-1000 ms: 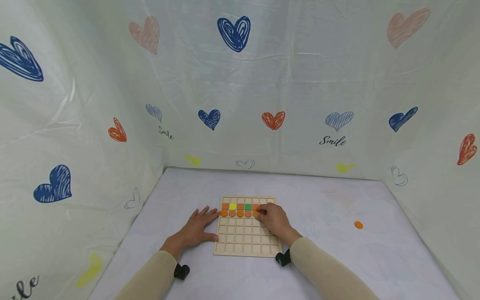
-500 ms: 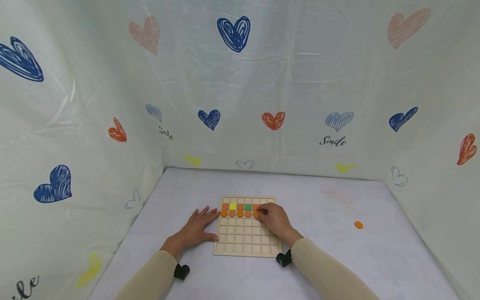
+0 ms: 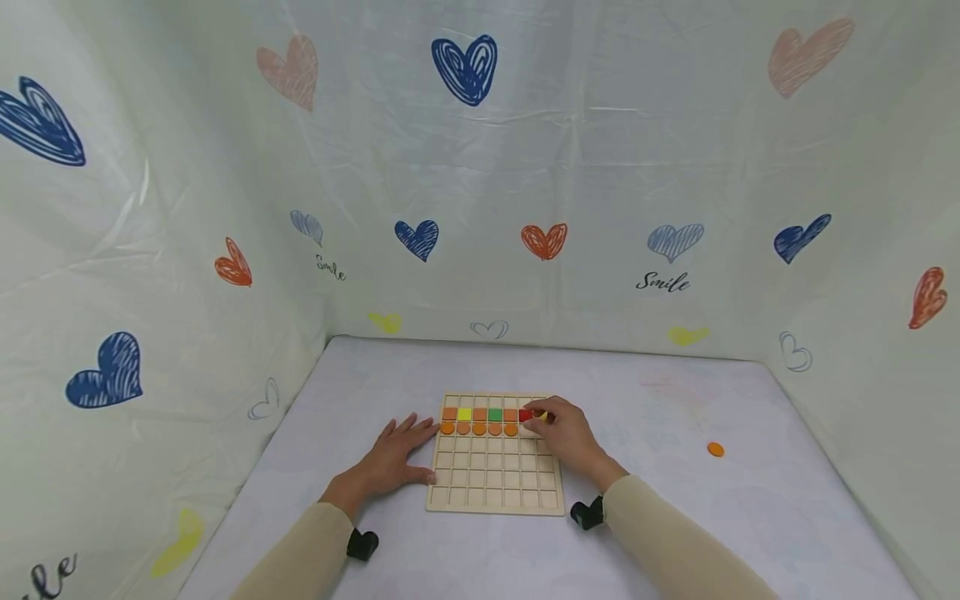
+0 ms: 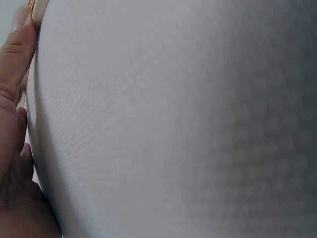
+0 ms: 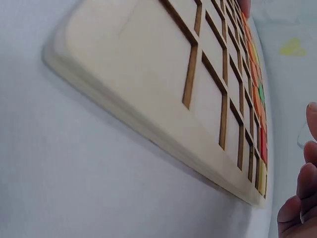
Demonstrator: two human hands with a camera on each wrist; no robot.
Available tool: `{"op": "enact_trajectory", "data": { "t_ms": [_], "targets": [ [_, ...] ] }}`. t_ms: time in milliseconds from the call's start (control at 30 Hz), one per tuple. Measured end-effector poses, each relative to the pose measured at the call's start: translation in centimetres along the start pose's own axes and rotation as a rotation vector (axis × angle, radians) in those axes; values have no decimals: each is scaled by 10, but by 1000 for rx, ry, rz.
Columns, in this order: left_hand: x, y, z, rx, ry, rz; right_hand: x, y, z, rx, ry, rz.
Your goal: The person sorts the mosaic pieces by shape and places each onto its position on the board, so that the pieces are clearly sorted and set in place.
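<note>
A pale wooden grid board (image 3: pixel 497 482) lies on the table. In its second row are square tiles: orange, a yellow tile (image 3: pixel 464 414), a green tile (image 3: pixel 495 414), a red tile (image 3: pixel 526 415), and a partly covered yellow one at the right end. Several orange discs (image 3: pixel 479 429) fill the row below. Spread flat, my left hand (image 3: pixel 390 458) touches the board's left edge with fingertips and thumb. Over the board's right side, my right hand (image 3: pixel 567 433) has thumb and index finger apart beside the red tile, and no held piece shows. Its palm side is hidden in the head view.
A single orange disc (image 3: pixel 716 450) lies on the white table (image 3: pixel 645 500), right of the board. White sheeting (image 3: pixel 600 167) printed with hearts hangs behind and at the sides. A black wrist camera (image 3: pixel 587 512) sits beneath my right forearm.
My right hand has moved right, from the end of the disc row, uncovering the last orange disc and the red tile. My left hand stays in place.
</note>
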State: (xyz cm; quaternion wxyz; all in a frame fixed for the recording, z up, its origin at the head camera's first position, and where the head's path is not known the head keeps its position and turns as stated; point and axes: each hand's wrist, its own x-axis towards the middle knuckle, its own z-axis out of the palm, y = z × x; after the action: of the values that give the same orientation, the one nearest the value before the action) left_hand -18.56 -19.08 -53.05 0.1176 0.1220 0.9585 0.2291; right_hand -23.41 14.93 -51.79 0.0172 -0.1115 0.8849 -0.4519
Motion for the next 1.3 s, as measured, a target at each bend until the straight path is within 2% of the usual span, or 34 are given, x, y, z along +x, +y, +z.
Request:
{"op": "enact_trajectory", "data": {
  "t_ms": [200, 500, 833, 1033, 1300],
  "targets": [
    [-1, 0, 1, -12, 4, -13, -3, 2, -21, 32, 14, -5],
    [-2, 0, 1, -11, 3, -12, -13, 19, -63, 24, 69, 44],
    [-1, 0, 1, -6, 5, -15, -36, 59, -126, 28, 122, 68],
    [-1, 0, 0, -10, 0, -14, -55, 83, -161, -35, 179, 137],
    [0, 2, -2, 1, -9, -16, -78, 121, -205, -146, 150, 248]
  ]
}}
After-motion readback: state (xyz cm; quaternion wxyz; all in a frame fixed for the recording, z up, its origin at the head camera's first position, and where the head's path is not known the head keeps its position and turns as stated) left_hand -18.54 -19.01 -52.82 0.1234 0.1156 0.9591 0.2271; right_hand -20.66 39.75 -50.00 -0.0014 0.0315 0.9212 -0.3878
